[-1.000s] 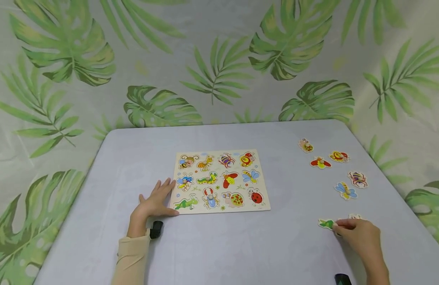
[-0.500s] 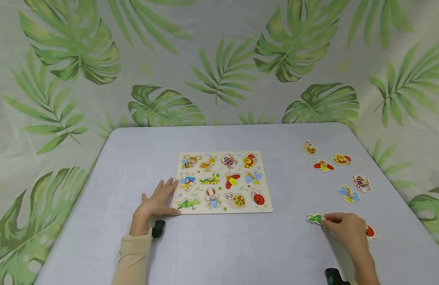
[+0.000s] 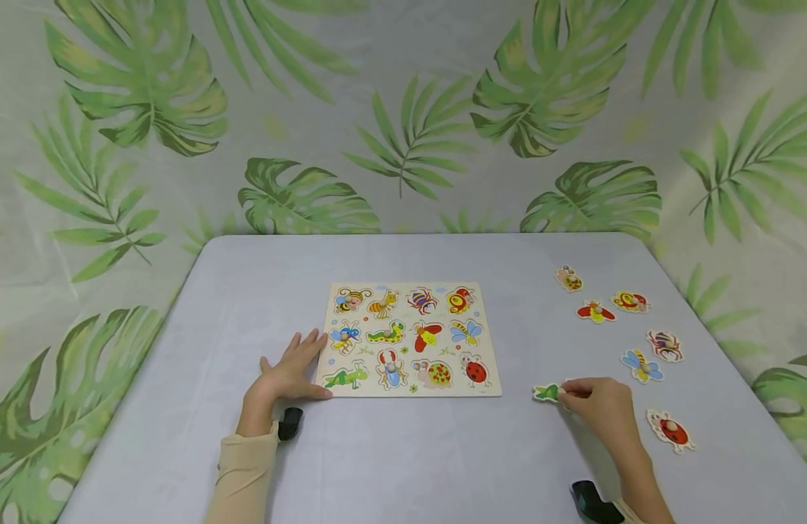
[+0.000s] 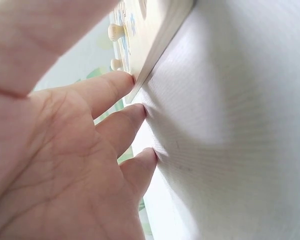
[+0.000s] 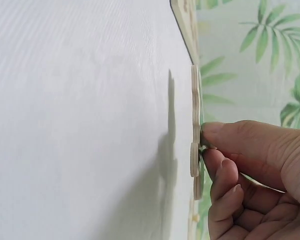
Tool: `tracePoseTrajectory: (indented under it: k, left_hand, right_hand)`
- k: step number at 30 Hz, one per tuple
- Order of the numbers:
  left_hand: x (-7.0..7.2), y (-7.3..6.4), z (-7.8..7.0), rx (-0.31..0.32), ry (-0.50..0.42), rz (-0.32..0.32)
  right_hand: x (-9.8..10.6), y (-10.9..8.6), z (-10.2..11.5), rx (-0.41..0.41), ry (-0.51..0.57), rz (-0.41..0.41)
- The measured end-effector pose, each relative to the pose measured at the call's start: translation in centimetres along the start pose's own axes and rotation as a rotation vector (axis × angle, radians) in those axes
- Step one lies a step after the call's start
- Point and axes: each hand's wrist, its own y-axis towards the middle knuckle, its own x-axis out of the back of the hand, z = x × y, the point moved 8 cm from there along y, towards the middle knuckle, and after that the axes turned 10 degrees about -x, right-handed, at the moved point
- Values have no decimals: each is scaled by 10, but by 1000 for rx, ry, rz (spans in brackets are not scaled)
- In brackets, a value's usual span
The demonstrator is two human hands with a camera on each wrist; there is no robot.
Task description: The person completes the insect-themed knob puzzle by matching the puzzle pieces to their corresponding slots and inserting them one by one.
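My right hand (image 3: 599, 407) pinches the green grasshopper puzzle piece (image 3: 545, 393) between thumb and fingers, right of the board. In the right wrist view the piece (image 5: 195, 100) is edge-on, its shadow apart from it on the cloth; the pinched spot is hidden by the fingers. My left hand (image 3: 290, 371) has its fingers spread at the left edge of the wooden puzzle board (image 3: 488, 378), thumb at the lower left corner. In the left wrist view a fingertip touches the board's side (image 4: 155, 47). A printed grasshopper picture (image 3: 346, 375) fills the board's lower left.
Loose insect pieces lie at the right: a ladybug (image 3: 670, 431), a blue-winged bee (image 3: 642, 365), a spider (image 3: 665, 346), a red-winged beetle (image 3: 596, 311), a butterfly (image 3: 631, 301) and a snail (image 3: 569, 278). A leaf-patterned curtain (image 3: 416, 94) hangs behind the table.
My right hand has carried the grasshopper piece left toward the board, uncovering the ladybug piece. My left hand stays at the board's edge. The head view has shifted slightly.
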Motion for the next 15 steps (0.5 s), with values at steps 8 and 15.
tracePoseTrajectory:
  k: [8, 15]
  left_hand:
    - [1, -2, -2, -6, 14, 2]
    - [0, -1, -2, -2, 10, 13]
  right_hand:
    - [-11, 1, 29, 65, 16, 11]
    - [-21, 2, 53, 102, 33, 20]
